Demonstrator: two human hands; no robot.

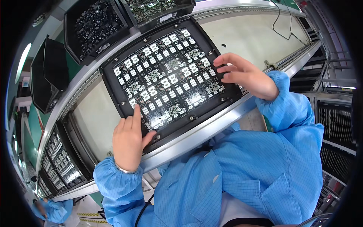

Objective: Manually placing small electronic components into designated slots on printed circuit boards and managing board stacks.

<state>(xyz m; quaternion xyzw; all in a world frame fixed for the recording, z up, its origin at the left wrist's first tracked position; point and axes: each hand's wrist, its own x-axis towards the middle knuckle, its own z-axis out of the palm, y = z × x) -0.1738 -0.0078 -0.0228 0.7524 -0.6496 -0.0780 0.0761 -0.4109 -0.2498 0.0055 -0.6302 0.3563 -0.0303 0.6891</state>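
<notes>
Conveyor worktop point(257, 34) carries a black tray point(113, 81) w/ rows of small white & green parts, near front edge. Left hand point(128, 142) at tray's front-left corner, index out, other fingers curled. Right hand point(245, 75) at right edge, fingers spread flat, holding nothing. Parts too small to make out.

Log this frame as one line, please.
left hand: forefinger on black carrier tray of white-padded circuit boards | right hand: fingertips on tray's right edge | tray: on conveyor rail

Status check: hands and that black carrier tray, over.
Left hand index on black circuit-board carrier tray, near corner. Right hand fingers resting on far edge. Nothing held, nothing blocking.
</notes>
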